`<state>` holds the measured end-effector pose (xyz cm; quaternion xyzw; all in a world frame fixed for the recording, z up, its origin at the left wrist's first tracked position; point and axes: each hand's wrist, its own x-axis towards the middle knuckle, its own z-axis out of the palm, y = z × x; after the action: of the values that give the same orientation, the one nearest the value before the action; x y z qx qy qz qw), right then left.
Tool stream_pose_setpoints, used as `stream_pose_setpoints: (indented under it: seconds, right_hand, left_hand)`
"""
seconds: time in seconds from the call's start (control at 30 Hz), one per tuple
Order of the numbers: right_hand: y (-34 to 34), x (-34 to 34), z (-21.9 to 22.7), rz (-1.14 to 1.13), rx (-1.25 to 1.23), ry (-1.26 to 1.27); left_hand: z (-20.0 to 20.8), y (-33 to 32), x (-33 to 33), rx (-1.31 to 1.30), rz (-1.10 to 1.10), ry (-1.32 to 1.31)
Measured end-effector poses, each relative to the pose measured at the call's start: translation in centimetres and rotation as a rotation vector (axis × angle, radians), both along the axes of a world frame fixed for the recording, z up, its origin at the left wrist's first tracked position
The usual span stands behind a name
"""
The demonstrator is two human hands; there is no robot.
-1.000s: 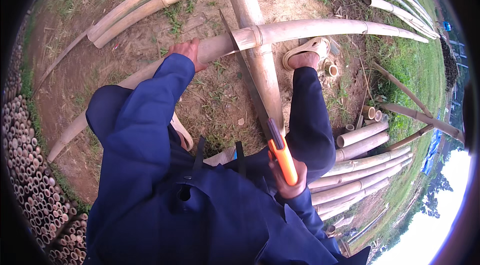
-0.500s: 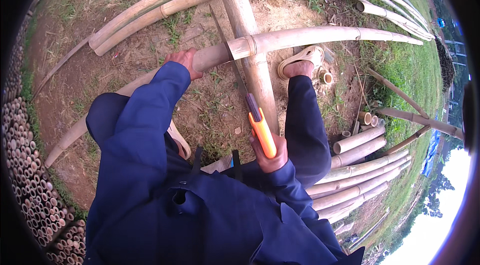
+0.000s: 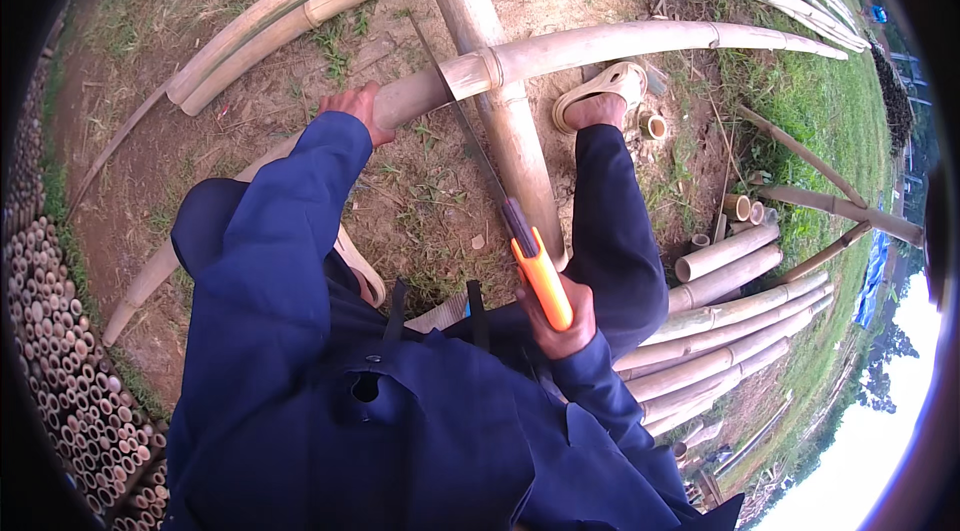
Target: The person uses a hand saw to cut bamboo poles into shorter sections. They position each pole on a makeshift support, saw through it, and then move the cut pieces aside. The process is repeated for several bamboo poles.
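Observation:
A long bamboo pole (image 3: 600,43) lies crosswise over a thicker bamboo log (image 3: 515,136) on the ground. My left hand (image 3: 358,113) is wrapped round the pole from above, left of the log. My right hand (image 3: 562,319) grips the orange handle of a hand saw (image 3: 462,121). The saw's long thin blade crosses the pole between my left hand and the log, close to a node. Whether its teeth sit in a cut is too small to tell. My right foot in a cream clog (image 3: 612,96) stands beyond the pole's near side, beside the log.
Cut bamboo lengths (image 3: 720,256) lie stacked at the right. Long poles (image 3: 290,6) stretch across the far left, others (image 3: 780,1) the far right. A short bamboo ring (image 3: 652,126) lies by my foot. Many cut tube ends (image 3: 70,361) are piled at the left edge. Pale sawdust covers soil.
My right hand has drawn the saw back toward my body and slightly right. The left hand stays on the pole. The whole view has shifted a little.

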<state>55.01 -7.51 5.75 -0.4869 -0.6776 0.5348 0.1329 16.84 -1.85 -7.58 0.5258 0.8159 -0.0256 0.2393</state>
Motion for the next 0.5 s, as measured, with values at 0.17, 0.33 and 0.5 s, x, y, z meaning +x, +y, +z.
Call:
stream_pose_setpoints:
  seconds: [0.17,0.33,0.5]
  right_hand:
    - [-1.7,2.4,2.4,0.001,0.098,0.015]
    - [1.8,-2.6,-3.1,-0.018,0.076,0.065]
    - [-1.9,4.1,2.9,0.029,0.127,0.003]
  left_hand:
    - [-1.0,0.4,0.5,0.033,0.016,0.025]
    - [0.6,0.1,0.5,0.003,-0.021,-0.012]
    - [-0.6,0.0,1.1,0.028,-0.014,0.049]
